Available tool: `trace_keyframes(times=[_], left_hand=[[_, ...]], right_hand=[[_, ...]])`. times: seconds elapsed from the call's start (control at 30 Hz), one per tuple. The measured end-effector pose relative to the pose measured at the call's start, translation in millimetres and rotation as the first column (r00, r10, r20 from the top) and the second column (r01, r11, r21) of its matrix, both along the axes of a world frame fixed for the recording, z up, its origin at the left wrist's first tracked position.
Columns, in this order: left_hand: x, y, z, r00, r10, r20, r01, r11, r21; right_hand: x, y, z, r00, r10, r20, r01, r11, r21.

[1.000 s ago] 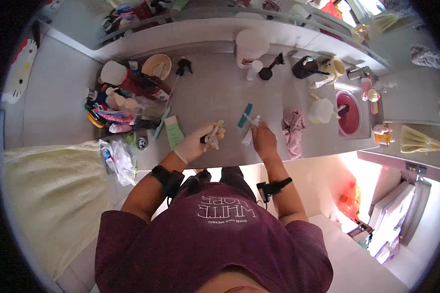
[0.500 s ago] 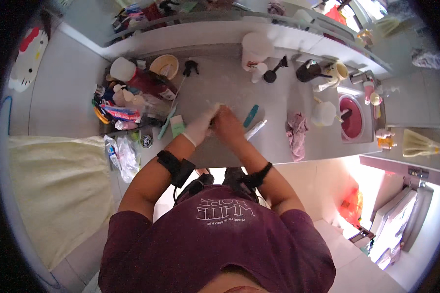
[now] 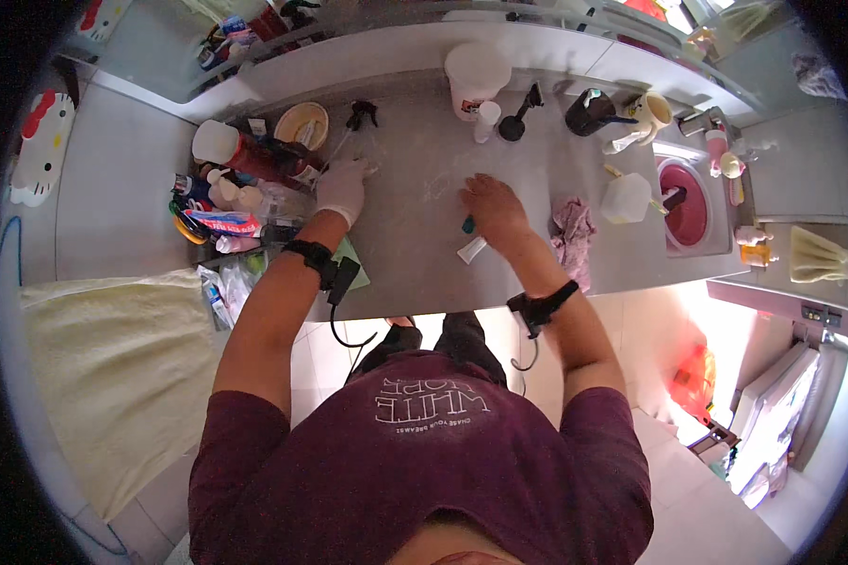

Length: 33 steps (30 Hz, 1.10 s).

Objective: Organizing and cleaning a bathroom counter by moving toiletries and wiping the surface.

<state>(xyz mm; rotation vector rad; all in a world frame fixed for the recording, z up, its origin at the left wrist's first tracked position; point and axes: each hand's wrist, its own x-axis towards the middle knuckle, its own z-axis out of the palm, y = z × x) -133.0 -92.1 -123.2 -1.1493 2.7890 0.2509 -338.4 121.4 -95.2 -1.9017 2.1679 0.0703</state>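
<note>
My left hand [image 3: 340, 191], in a thin white glove, is over the left part of the grey countertop [image 3: 400, 273], fingers extended and apart. Partly under its wrist lies a pale green card or packet [image 3: 350, 266]. My bare right hand [image 3: 496, 209] is palm down farther right, its fingers loosely bent and apart. Beneath its palm a small teal object [image 3: 468, 225] shows in part; I cannot make out its kind. A white tube [image 3: 471, 250] lies just below this hand. No held object is visible in either hand.
Bottles and tubes crowd the left side, with a red-bodied bottle [image 3: 254, 160] and a round bowl [image 3: 301, 127]. At the back stand a white tub [image 3: 476, 75] and a dark mug [image 3: 590, 113]. A pink cloth [image 3: 573, 235] lies near a pink basin [image 3: 683, 212].
My hands were together at the middle of the counter and have parted. The left moved left and away from me; the right moved right, over the teal object. My view shifted slightly.
</note>
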Motion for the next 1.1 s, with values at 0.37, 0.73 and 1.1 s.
trace_keyframes(times=[0.37, 0.73, 1.1], left_hand=[[-2, 14, 13, 0.996, -0.089, 0.030, 0.092, 0.983, -0.159], [-1, 34, -4, 0.915, -0.398, 0.069, 0.403, 0.910, -0.096], [6, 30, 25, 0.980, -0.195, 0.039, 0.198, 0.978, -0.070]], right_hand=[[-43, 24, -24, 0.999, 0.023, 0.037, -0.016, 0.980, -0.196], [-49, 16, -20, 0.979, -0.033, 0.202, 0.049, 0.996, -0.077], [-21, 72, -15, 0.975, 0.177, 0.131, -0.161, 0.979, -0.123]])
